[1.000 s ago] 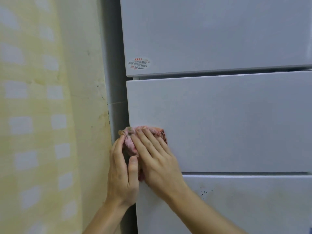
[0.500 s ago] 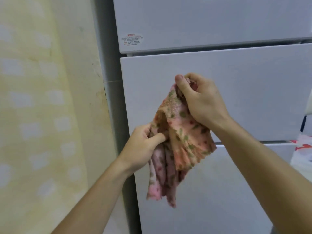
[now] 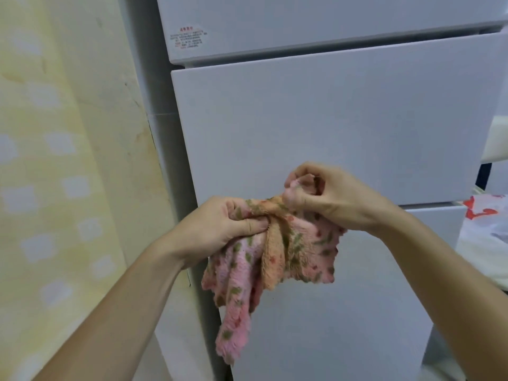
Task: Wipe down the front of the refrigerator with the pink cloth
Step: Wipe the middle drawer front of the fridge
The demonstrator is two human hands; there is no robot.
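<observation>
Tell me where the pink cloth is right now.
Head view, lower centre: the pink cloth hangs bunched between the left hand and the right hand, both gripping its top, in front of the refrigerator where the middle door meets the bottom one.

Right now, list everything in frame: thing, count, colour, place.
refrigerator: one, white, centre, three stacked front panels showing
sticker: one, white with red print, lower left corner of the top panel
pink cloth: one, pink with green and orange flecks, bunched and hanging in front of the refrigerator
wall: one, yellowish with pale squares, left
white item: one, white with red print, right edge; cannot tell what it is
hands: two, bare; left hand grips the pink cloth's bunched middle, right hand pinches its top
</observation>
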